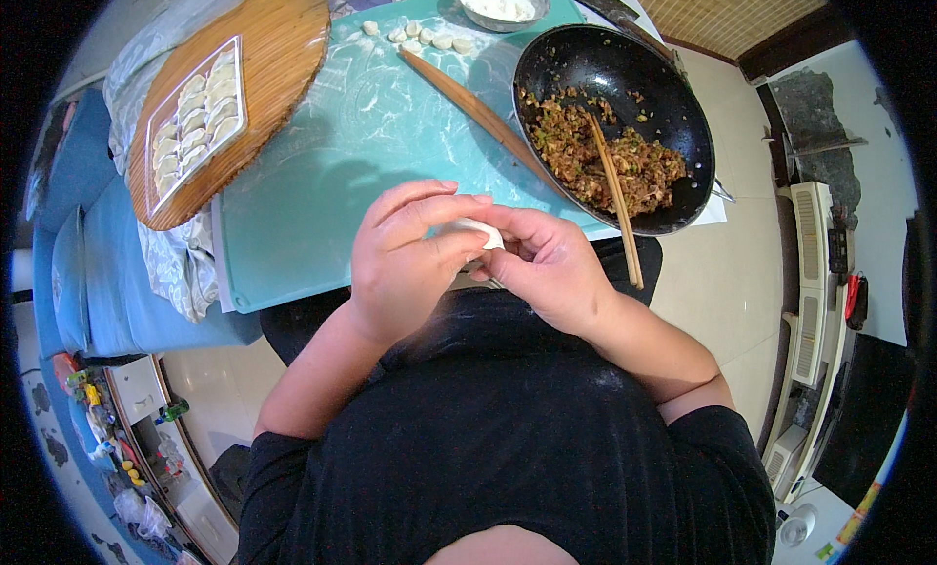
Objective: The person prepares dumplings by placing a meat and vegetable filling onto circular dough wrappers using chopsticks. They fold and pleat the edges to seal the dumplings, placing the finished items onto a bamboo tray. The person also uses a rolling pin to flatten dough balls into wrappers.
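Observation:
Between them, my left hand (pixel 410 254) and my right hand (pixel 553 268) hold a small white dumpling (pixel 479 228) near the front edge of the mat. Thumbs and fingertips press on its dough edge from both sides, and my fingers hide most of it. Beyond my right hand stands a black wok (pixel 607 67) with brown minced filling (pixel 571 144) flecked with green. A pair of wooden chopsticks (pixel 617 199) rests in the filling, the ends sticking out over the near rim. A tapered wooden rolling pin (pixel 476 111) lies slantwise on the floured teal mat (pixel 307 192), its lower end beside the wok.
Several small dough pieces (pixel 442 41) lie at the mat's far side, near a bowl of flour (pixel 501 5). At the left, a round wooden board (pixel 285 45) bears a clear plastic tray (pixel 236 129) with rows of folded dumplings (pixel 194 118). A blue sofa (pixel 146 272) stands past the table.

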Available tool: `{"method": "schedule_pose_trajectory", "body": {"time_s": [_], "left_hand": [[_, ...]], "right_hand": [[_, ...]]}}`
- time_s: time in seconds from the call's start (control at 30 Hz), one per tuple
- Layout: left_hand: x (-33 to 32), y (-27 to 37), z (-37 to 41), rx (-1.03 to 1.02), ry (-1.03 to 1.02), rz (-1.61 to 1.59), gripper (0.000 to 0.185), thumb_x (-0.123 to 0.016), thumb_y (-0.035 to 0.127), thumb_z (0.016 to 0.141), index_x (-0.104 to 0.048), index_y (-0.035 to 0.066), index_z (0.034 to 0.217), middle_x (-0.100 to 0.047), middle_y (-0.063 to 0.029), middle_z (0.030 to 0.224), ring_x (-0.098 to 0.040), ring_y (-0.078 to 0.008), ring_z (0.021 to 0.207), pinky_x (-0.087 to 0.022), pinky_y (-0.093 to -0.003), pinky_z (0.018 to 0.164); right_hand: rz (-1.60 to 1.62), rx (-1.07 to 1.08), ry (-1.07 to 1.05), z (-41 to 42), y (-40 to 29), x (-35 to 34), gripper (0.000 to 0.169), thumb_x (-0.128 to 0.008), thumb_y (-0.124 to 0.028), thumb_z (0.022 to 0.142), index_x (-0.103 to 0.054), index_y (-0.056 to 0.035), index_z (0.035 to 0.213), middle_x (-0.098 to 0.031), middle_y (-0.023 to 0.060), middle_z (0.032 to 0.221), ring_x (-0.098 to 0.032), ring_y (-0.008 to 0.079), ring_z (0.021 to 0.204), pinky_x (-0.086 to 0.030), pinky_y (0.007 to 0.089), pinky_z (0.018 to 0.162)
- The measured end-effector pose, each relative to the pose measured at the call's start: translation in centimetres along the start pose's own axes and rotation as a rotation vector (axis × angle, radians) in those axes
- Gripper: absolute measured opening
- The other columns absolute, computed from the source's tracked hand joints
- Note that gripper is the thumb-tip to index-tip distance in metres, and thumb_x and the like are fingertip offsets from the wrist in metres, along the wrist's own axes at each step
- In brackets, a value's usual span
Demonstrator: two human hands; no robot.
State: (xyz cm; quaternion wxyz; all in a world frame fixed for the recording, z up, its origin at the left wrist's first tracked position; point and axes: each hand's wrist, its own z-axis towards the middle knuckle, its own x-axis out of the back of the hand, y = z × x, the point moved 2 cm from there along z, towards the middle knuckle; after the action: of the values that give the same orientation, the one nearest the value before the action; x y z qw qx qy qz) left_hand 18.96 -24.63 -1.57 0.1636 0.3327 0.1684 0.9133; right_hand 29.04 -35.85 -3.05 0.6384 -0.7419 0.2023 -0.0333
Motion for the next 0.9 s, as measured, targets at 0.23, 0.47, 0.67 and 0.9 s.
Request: {"method": "schedule_pose_trajectory", "body": {"time_s": [0.23, 0.47, 0.67, 0.9], "left_hand": [[-0.7, -0.7, -1.4, 0.169, -0.03, -0.134, 0.02, -0.067, 0.007, 0.066, -0.059, 0.005, 0.084, -0.06, -0.0097, 0.097, -0.055, -0.0263, 0.088, -0.044, -0.0347, 0.079], [-2.5, -1.3, -3.6, 0.848, -0.091, -0.889, 0.043, -0.06, 0.004, 0.078, -0.045, -0.001, 0.118, -0.053, -0.011, 0.117, -0.051, -0.0188, 0.105, -0.042, -0.0314, 0.091], [-2.1, -1.7, -4.0, 0.941, -0.016, -1.192, 0.035, -0.054, 0.009, 0.085, -0.045, 0.0, 0.117, -0.053, -0.0133, 0.116, -0.053, -0.0164, 0.101, -0.043, -0.0289, 0.088], [-1.4, -0.9, -3.7, 0.987, -0.05, -1.265, 0.033, -0.054, 0.003, 0.083, -0.046, 0.0, 0.115, -0.056, -0.0069, 0.097, -0.056, -0.0122, 0.085, -0.047, -0.0267, 0.076]], "right_hand": [[0.107, -0.065, -0.024, 0.3, 0.2, 0.0, 0.035, -0.049, 0.001, 0.083, -0.05, 0.0012, 0.118, -0.06, 0.0058, 0.094, -0.058, 0.0085, 0.077, -0.049, 0.0216, 0.07], [0.456, -0.174, -0.05, 1.0, -0.3, 0.1, 0.041, -0.049, -0.012, 0.089, -0.037, 0.0043, 0.124, -0.055, 0.0136, 0.11, -0.059, 0.0184, 0.093, -0.051, 0.027, 0.076], [-0.957, 0.297, 0.068, 0.8, -3.4, 1.1, 0.023, -0.049, -0.023, 0.087, -0.057, -0.004, 0.096, -0.06, 0.016, 0.084, -0.059, 0.0315, 0.076, -0.047, 0.0378, 0.066], [-1.232, 0.352, -0.228, 1.9, -5.2, 1.0, 0.023, -0.048, -0.025, 0.086, -0.053, -0.0052, 0.075, -0.055, 0.0143, 0.071, -0.055, 0.0343, 0.067, -0.043, 0.0428, 0.058]]}}
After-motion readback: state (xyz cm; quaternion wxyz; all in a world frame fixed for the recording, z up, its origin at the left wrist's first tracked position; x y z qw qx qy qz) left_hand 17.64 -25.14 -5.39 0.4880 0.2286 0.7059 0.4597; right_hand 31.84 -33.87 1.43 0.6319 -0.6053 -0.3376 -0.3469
